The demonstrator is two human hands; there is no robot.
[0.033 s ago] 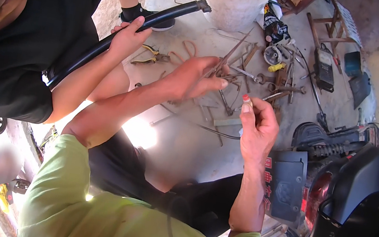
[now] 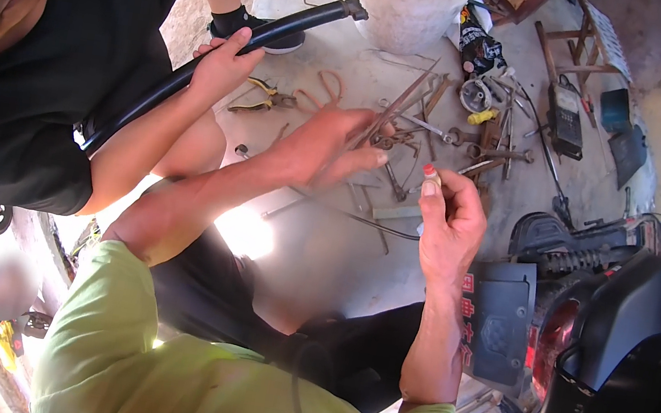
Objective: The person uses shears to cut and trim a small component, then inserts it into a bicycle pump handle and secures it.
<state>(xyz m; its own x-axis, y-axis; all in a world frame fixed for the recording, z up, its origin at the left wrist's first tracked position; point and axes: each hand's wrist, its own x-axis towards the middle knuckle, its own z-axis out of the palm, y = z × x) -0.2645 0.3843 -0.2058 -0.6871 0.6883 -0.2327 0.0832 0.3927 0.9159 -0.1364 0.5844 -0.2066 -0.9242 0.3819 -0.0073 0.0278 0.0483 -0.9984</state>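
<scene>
My left hand is closed on a long, thin, pointed dark metal tool, with the thumb stretched out below it. The tool's point is directed up and away; its exact kind I cannot make out. My right hand is raised and pinches a small red-tipped piece between thumb and forefinger; most of the piece is hidden by the fingers. Below and beyond both hands, several wrenches and metal tools lie on the floor. Yellow-and-black pliers and rusty-orange looped handles lie past my left hand.
At left a person in black grips a long black tube with one hand. A white bucket stands at the far side. On the right are a parked motor scooter, a dark boxy device and a wooden stool.
My left hand has shifted slightly left and toward me, and the pointed tool has turned a little in it. My right hand and the other person's hand stay in place.
</scene>
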